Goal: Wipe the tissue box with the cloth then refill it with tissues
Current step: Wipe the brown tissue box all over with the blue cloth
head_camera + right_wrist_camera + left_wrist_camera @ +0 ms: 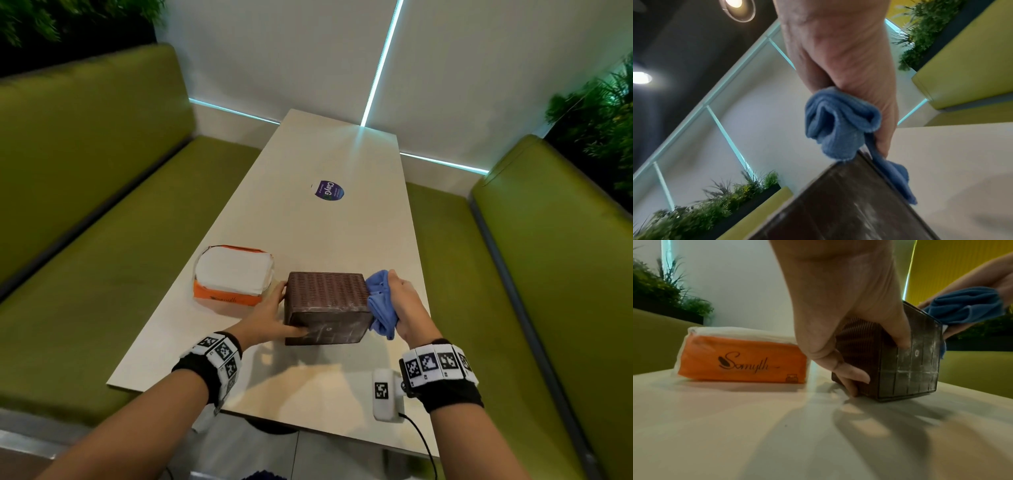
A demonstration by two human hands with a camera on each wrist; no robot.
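A dark brown woven tissue box (327,305) lies on its side on the pale table (329,219), its dusty flat face (914,368) turned toward me. My left hand (274,317) grips its left side, thumb on the near face and fingers along the far left edge (851,374). My right hand (402,305) holds a bunched blue cloth (380,305) against the box's right side; the same cloth (840,123) drapes over the box's corner (849,203) in the right wrist view. An orange pack of white tissues (233,277) lies just left of the box.
A round purple sticker (328,189) sits further up the table. Green bench seats (102,212) flank the table on both sides. A white tagged device with a cable (385,394) hangs at my right wrist near the table's front edge. Plants (596,113) line the backrests.
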